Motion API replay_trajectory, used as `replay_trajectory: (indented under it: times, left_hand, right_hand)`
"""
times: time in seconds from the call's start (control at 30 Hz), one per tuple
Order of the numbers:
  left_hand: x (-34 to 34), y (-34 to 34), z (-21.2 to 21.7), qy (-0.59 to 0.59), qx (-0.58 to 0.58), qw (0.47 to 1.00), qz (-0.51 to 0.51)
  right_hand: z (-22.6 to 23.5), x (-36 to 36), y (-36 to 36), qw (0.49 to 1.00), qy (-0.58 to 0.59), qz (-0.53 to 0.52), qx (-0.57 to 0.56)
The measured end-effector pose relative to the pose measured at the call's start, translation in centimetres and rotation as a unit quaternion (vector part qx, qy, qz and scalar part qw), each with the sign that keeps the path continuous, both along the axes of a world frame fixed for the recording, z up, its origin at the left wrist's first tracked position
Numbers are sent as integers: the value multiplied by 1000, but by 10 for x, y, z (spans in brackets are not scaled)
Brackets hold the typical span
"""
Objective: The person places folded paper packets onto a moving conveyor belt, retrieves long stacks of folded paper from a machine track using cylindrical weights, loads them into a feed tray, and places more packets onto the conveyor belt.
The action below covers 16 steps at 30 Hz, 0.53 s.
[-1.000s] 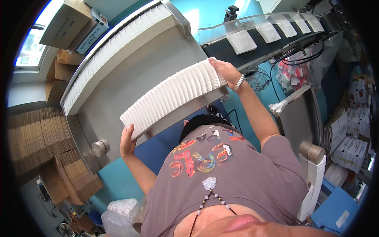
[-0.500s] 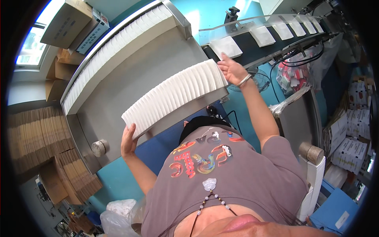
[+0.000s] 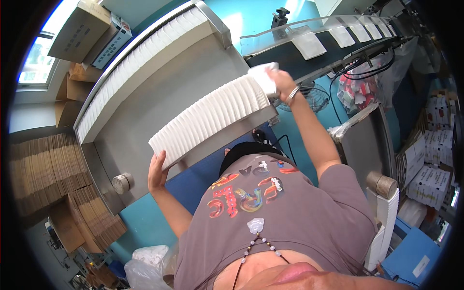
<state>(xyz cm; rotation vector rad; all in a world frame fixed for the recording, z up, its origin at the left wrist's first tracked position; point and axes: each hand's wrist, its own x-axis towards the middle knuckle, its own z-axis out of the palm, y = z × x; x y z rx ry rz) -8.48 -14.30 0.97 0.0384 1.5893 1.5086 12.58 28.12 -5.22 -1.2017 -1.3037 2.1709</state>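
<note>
A long curved row of thin white folded sheets or flat packets (image 3: 208,113), standing on edge, lies along the near side of a metal table (image 3: 159,92). At the row's left end my left hand (image 3: 157,171) is curled against the last pieces, its thumb on the near side; some of its fingers are hidden. Over the right end, my right hand (image 3: 282,83) is closed on one flat white packet (image 3: 263,77), tilted above the row. Beyond it runs a dark conveyor belt (image 3: 282,55) bearing several spaced white packets (image 3: 309,45).
A second row of white packets (image 3: 145,50) lines the table's far side. Cardboard boxes (image 3: 79,31) stand at the far left, with stacked flat cartons (image 3: 48,169) below. A clear guard (image 3: 270,41) edges the belt. Black cables (image 3: 372,72) and a wire fan (image 3: 311,98) are at right.
My right hand, formerly spread near the nearest belt packet, has drawn back slightly left and now holds a packet over the row's end. Belt packets differ in position. My left hand stays put.
</note>
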Motion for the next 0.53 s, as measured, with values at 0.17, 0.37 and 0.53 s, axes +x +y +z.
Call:
replay_trajectory:
  times: [0.17,0.37,0.53]
  left_hand:
    - [1,4,-2,3,15,1000,-9]
    - [0,9,2,5,1,1000,-16]
    - [-2,6,-2,2,5,1000,-16]
  right_hand:
    - [4,8,16,970,81,-10,-231]
    - [60,-6,-37,992,-33,122,31]
    - [30,-5,-22,961,-111,141,210]
